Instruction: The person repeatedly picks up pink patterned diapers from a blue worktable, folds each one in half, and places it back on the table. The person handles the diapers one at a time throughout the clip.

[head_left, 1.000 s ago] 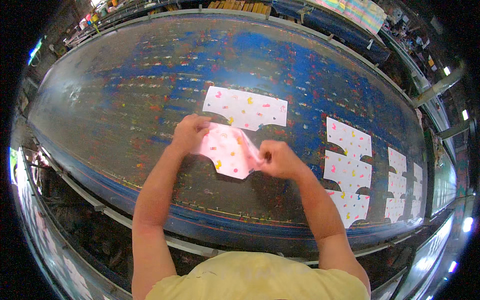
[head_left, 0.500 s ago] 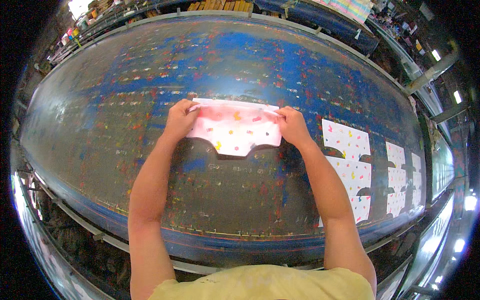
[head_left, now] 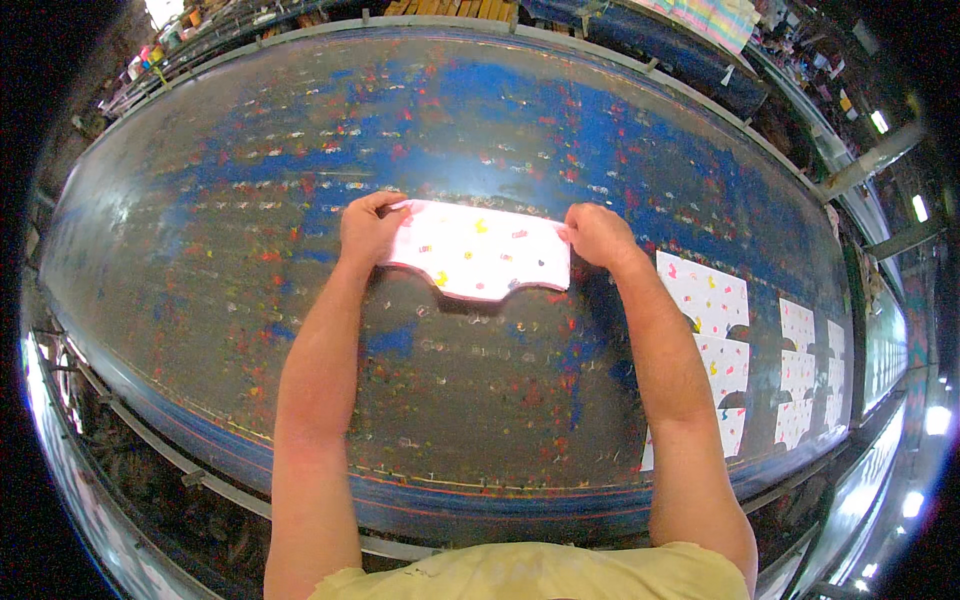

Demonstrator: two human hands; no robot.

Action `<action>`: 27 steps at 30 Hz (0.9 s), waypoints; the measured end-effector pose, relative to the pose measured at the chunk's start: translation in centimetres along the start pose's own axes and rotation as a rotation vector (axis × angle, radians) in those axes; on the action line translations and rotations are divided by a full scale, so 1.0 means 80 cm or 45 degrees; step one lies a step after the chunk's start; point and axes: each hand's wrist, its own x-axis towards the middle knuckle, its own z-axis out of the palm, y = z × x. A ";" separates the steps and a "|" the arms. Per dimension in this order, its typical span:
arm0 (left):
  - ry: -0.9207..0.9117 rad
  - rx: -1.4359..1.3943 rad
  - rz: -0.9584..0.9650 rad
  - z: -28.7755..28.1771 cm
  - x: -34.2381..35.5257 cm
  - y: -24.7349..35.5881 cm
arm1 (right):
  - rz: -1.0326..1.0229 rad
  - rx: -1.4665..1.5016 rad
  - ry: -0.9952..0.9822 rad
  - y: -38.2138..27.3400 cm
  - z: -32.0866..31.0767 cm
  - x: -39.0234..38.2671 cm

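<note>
A white piece of fabric [head_left: 475,255], cut in the outline of briefs and printed with small coloured motifs, is stretched between my two hands above the long stained table [head_left: 430,400]. My left hand [head_left: 372,228] pinches its upper left corner between thumb and fingers. At the upper right corner, my right hand [head_left: 600,235] grips the edge with its fingers closed. A dark shadow shows beneath the lower edge; whether any of the fabric touches the table I cannot tell.
Right of my right forearm, printed white fabric pieces [head_left: 722,365] lie in a column on the table, with further columns [head_left: 797,375] beyond. A metal rail [head_left: 210,480] runs along the near side. Pale striped fabric [head_left: 705,20] lies at the far right.
The fabric's upper edge, folded over before, now looks flat and turned up. The piece tilts slightly, its right side lower. Both hands still hold its corners.
</note>
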 end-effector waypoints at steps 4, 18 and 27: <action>0.064 0.203 0.025 0.003 -0.002 0.008 | -0.046 0.056 -0.008 0.001 -0.004 0.004; -0.240 0.581 0.612 -0.067 -0.019 0.093 | -0.755 1.252 0.324 -0.154 0.018 -0.223; -0.375 0.059 0.656 -0.154 -0.242 0.354 | -0.429 1.162 0.252 -0.117 0.052 -0.416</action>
